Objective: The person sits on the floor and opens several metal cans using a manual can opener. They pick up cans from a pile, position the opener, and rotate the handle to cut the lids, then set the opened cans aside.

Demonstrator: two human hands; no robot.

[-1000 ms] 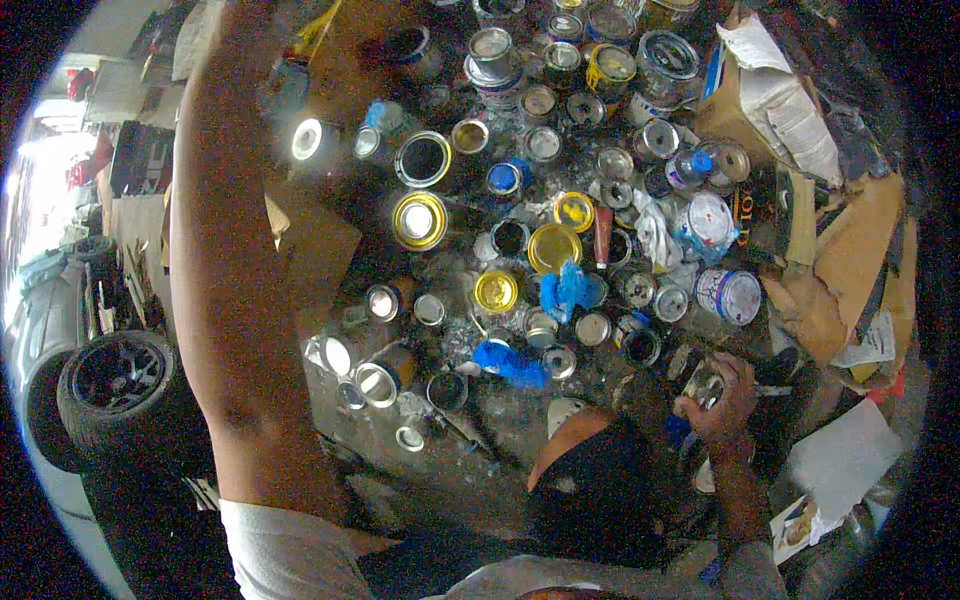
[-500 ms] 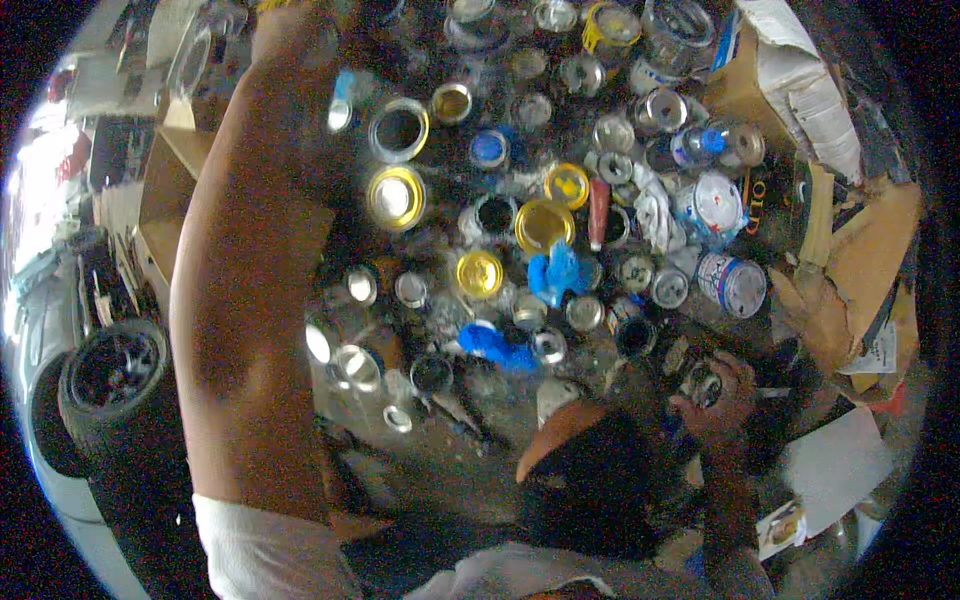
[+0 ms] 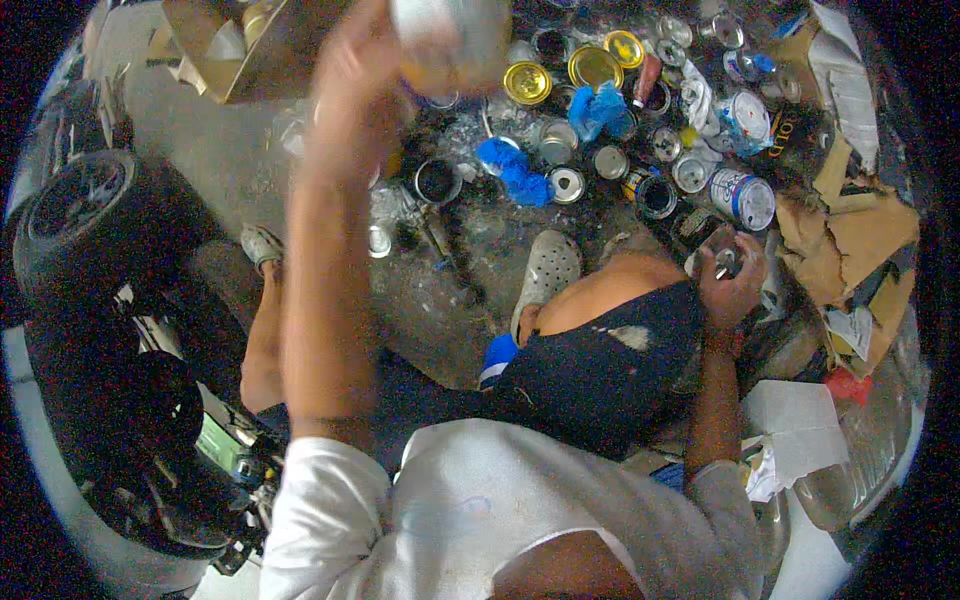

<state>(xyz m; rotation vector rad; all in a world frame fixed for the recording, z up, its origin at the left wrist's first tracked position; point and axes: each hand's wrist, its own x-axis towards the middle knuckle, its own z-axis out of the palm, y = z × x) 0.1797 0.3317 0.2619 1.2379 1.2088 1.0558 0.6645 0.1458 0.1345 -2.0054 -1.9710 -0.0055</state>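
Note:
My left hand (image 3: 362, 70), blurred by motion, is raised at the upper middle. It is wrapped round a pale, rounded can (image 3: 450, 35), whose top is cut off by the picture's edge. Off to the right, beside my bent knee, my right hand (image 3: 738, 278) is closed round a small dark thing with a shiny metal part (image 3: 727, 264) that I cannot make out. Just beyond it lies a white and blue paint can (image 3: 745, 198) on its side. Crumpled blue cloths (image 3: 515, 172) rest among the cans left of there.
Several open cans and lids, some gold, crowd the floor ahead. A cardboard box (image 3: 235, 75) stands far left, above a car wheel (image 3: 75, 210). Torn cardboard (image 3: 840, 235) and a white box (image 3: 795, 420) lie at right. My clog (image 3: 550, 270) stands near the middle.
My left arm has drawn back from the far upper left, and the pale can now shows in that hand. The view has tilted down towards my body. My right hand keeps its grip.

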